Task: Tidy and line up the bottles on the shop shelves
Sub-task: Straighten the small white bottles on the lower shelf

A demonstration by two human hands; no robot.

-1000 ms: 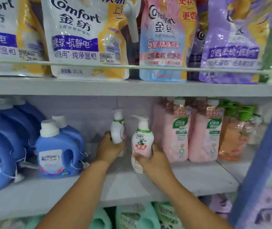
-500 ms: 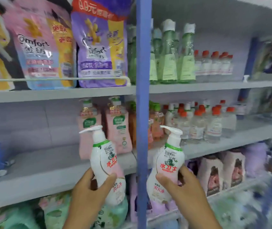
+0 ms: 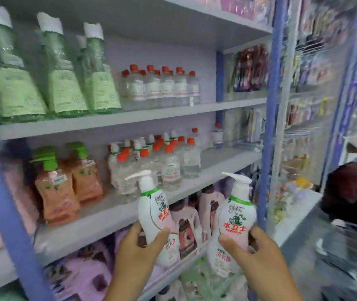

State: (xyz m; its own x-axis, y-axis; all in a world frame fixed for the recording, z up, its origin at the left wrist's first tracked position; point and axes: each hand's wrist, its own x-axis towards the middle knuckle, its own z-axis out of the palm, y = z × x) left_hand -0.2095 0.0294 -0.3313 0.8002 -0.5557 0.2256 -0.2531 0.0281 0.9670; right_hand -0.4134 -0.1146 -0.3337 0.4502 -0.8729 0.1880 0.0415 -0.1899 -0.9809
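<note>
your left hand [image 3: 136, 255] is wrapped round the lower body of one white pump bottle [image 3: 155, 216], and your right hand [image 3: 257, 255] grips a second white pump bottle [image 3: 234, 222] the same way, both upright and held apart in front of the middle shelf [image 3: 112, 216]. on that shelf, orange soap bottles with green pumps [image 3: 64, 183] stand left, clear red-capped bottles [image 3: 168, 164] right. tall green bottles [image 3: 60, 72] sit above
</note>
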